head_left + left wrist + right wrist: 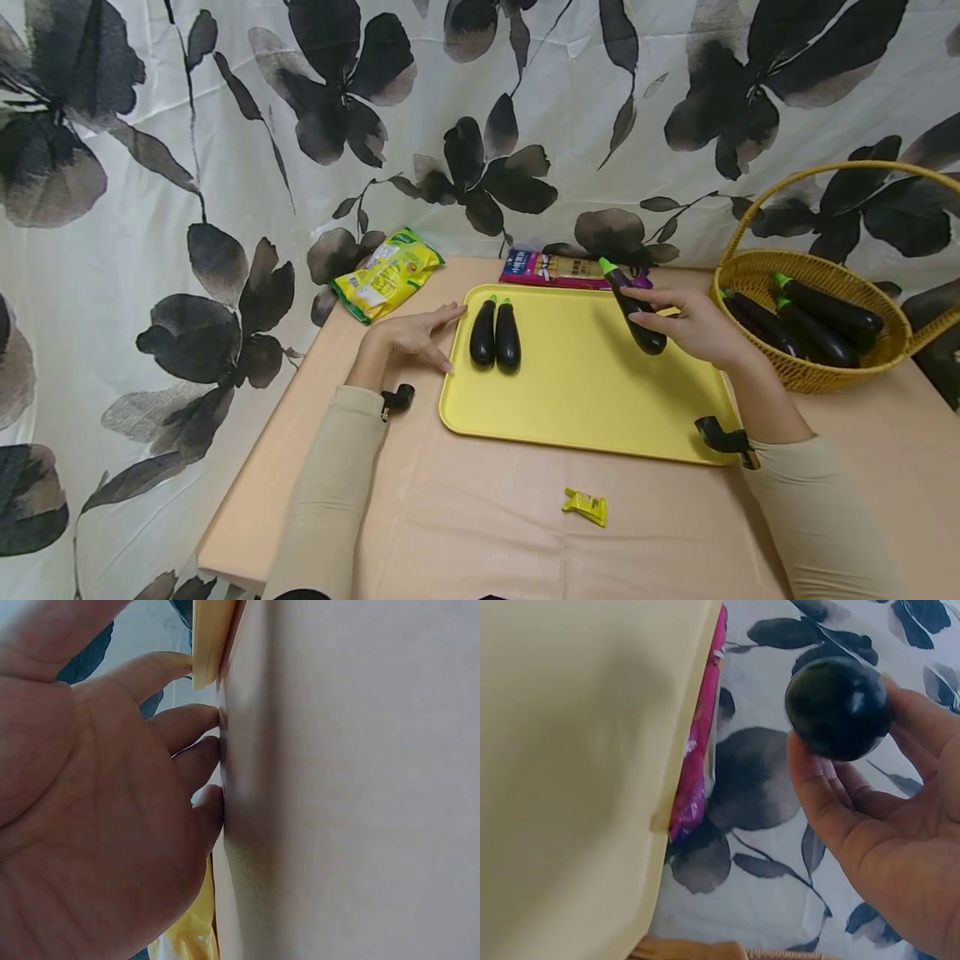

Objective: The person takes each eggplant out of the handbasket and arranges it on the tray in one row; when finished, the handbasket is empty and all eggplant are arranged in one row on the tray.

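Two dark eggplants (496,335) with green tips lie side by side at the left end of a yellow tray (585,408). My right hand (693,323) holds another eggplant (636,310) between thumb and fingers above the tray's right half, green end pointing away. From the right wrist view, this eggplant (838,709) shows its round dark end, gripped by the fingertips. At the tray's left edge rests my left hand (408,340), fingers spread, thumb and fingertips at the rim. In the left wrist view its palm (97,802) is bare.
A wicker basket (810,379) with several eggplants stands right of the tray. Behind the tray lies a purple packet (540,267), and a yellow-green bag (390,275) sits at the back left. A small yellow wrapper (586,507) lies in front. Floral cloth (600,125) hangs behind the table.
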The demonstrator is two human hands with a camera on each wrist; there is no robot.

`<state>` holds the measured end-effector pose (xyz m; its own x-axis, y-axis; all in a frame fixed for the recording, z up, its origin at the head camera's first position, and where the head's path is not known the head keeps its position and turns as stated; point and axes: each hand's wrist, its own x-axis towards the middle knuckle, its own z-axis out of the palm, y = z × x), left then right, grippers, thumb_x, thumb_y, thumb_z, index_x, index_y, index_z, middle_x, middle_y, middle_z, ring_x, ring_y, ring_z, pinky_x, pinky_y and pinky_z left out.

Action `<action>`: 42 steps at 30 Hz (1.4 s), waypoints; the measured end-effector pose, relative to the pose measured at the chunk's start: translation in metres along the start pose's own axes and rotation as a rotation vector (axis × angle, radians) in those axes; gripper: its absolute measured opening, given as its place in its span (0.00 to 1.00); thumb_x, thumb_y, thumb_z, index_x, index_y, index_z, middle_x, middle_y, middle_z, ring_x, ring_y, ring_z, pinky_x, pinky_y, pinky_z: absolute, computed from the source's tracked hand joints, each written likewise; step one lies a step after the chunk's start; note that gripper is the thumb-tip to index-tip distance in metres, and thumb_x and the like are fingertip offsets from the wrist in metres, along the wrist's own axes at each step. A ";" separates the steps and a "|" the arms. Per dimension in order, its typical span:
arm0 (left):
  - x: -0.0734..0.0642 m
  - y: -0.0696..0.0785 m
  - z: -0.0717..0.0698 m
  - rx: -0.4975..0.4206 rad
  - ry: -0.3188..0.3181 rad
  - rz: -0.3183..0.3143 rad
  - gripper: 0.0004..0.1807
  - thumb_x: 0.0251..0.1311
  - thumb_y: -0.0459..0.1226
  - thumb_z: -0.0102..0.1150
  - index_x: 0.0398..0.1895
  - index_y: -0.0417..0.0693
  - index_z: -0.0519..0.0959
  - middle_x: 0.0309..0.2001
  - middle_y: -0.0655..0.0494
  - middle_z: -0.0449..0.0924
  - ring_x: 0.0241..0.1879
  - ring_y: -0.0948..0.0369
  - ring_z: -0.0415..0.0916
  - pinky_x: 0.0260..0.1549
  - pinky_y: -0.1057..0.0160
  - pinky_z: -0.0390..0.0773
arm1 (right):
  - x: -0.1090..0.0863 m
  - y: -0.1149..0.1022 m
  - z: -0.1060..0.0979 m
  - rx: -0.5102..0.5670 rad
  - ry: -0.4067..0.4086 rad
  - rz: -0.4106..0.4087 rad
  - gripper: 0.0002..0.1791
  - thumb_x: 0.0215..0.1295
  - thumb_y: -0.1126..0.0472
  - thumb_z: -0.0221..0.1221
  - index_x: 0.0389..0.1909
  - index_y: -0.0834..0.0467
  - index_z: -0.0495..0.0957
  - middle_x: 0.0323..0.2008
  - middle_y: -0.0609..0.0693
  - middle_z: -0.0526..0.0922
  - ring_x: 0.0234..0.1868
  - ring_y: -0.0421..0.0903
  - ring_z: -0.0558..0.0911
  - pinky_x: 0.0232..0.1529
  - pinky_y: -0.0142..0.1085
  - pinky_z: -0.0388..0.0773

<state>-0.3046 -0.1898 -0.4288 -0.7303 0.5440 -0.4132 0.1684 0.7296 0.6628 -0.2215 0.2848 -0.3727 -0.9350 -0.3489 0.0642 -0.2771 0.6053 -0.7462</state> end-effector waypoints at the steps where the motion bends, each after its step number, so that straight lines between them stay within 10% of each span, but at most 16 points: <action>1: 0.000 0.000 0.000 0.002 -0.001 0.000 0.71 0.41 0.53 0.86 0.86 0.69 0.46 0.86 0.63 0.31 0.85 0.58 0.26 0.83 0.45 0.33 | 0.001 -0.001 0.002 0.000 0.000 0.002 0.27 0.76 0.52 0.61 0.74 0.47 0.73 0.71 0.61 0.74 0.70 0.59 0.72 0.63 0.58 0.73; 32: 0.001 0.000 -0.001 0.002 -0.009 0.007 0.71 0.41 0.53 0.86 0.86 0.69 0.46 0.86 0.62 0.31 0.85 0.58 0.25 0.83 0.45 0.33 | 0.052 -0.014 0.078 0.068 -0.205 -0.033 0.35 0.68 0.58 0.70 0.75 0.53 0.72 0.73 0.61 0.72 0.62 0.62 0.79 0.62 0.54 0.76; 42: 0.001 0.000 -0.001 -0.004 -0.010 0.012 0.71 0.41 0.53 0.86 0.86 0.68 0.46 0.86 0.63 0.31 0.85 0.57 0.25 0.83 0.45 0.33 | 0.067 -0.020 0.096 0.094 -0.292 0.031 0.37 0.69 0.54 0.69 0.76 0.56 0.69 0.58 0.63 0.75 0.38 0.52 0.81 0.38 0.38 0.79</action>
<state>-0.3054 -0.1897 -0.4287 -0.7214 0.5567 -0.4119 0.1741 0.7215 0.6701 -0.2574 0.1809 -0.4169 -0.8357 -0.5305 -0.1422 -0.2154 0.5547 -0.8037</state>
